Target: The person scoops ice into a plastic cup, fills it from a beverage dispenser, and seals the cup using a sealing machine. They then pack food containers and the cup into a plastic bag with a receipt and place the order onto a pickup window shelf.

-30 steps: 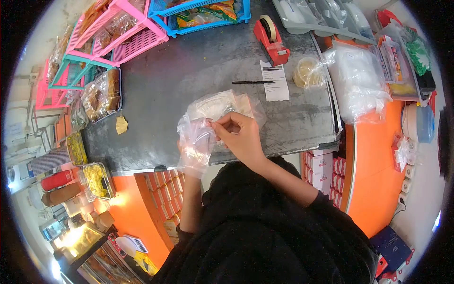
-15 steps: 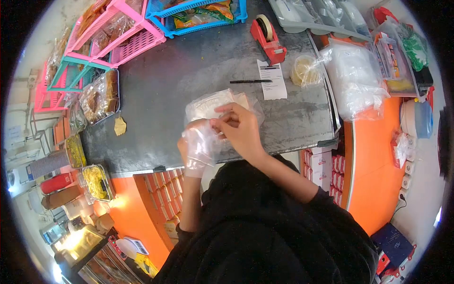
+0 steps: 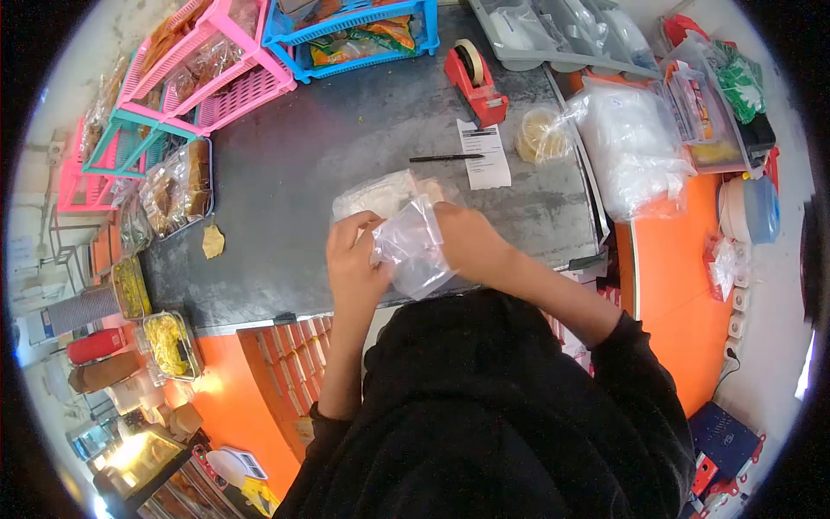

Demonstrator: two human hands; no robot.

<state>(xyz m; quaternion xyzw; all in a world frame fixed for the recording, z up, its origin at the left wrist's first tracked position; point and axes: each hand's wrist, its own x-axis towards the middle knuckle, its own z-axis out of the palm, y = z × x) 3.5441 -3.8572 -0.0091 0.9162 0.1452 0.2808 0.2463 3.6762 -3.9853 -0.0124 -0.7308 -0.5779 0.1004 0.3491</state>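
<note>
A small transparent plastic bag (image 3: 411, 246) hangs between my two hands over the near edge of the dark table. My left hand (image 3: 356, 259) pinches its left side, with the fingers bent. On the other side my right hand (image 3: 471, 242) is closed on the bag's upper right edge, and its fingertips are partly hidden behind the plastic. Just beyond my hands lies a plastic-wrapped packet (image 3: 380, 195) with pale contents. The bag and my fingers cover its near part.
Beyond my right hand lie a black pen (image 3: 445, 157), a printed receipt (image 3: 486, 160), a red tape dispenser (image 3: 475, 86) and a bagged yellowish roll (image 3: 543, 134). Plastic bags (image 3: 631, 147) are piled at the right. Pink baskets (image 3: 246, 91) and a blue basket (image 3: 367, 65) stand at the far left.
The plastic bag has come off my left hand and wrist and now hangs between both hands. My right hand has moved right and down, and the view has shifted slightly.
</note>
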